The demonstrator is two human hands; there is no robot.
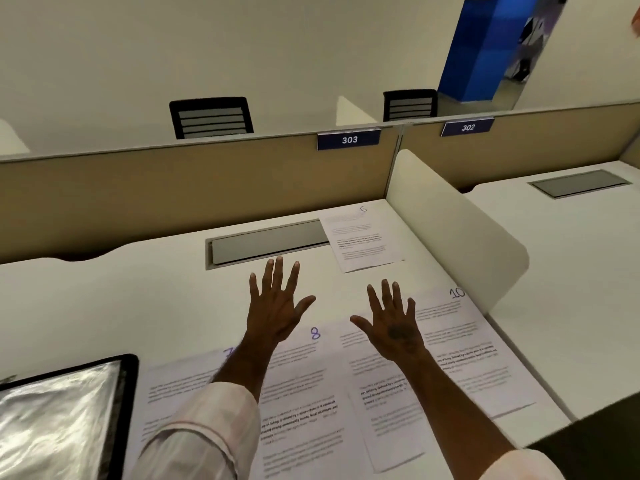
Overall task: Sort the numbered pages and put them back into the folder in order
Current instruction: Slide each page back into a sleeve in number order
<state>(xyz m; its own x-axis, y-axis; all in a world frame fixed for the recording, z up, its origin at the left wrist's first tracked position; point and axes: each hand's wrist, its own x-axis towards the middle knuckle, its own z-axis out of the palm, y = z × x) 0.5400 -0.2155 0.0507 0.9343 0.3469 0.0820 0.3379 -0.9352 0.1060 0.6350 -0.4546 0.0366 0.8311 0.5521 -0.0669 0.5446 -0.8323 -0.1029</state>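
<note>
Progress: early, I'd say. Sheets lie loose on the desk [121, 299], roughly in a row, and nothing is gathered yet.
Folder [129, 393]: lower left, black-rimmed, with a crinkled glossy sleeve catching glare. I cannot tell whether any sheet is inside.
Page 7 [180, 386]: thin white printed paper, flat, with its numeral half hidden by the sleeve.
Left hand [277, 306]: centre frame, fingers splayed, grasping nothing.
Page 8 [304, 375]: alongside 7, blue handwritten numeral.
Unnumbered page [377, 403]: overlaps its neighbours, its number hidden.
Page 6 [360, 240]: apart, further up, one corner over the grey metal flap [266, 242].
Right hand [394, 327]: likewise spread and empty.
Page 10 [464, 348]: rightmost, near the smooth rounded divider [450, 230].
Left to do: lower numbers unseen; stacking and refiling.
</note>
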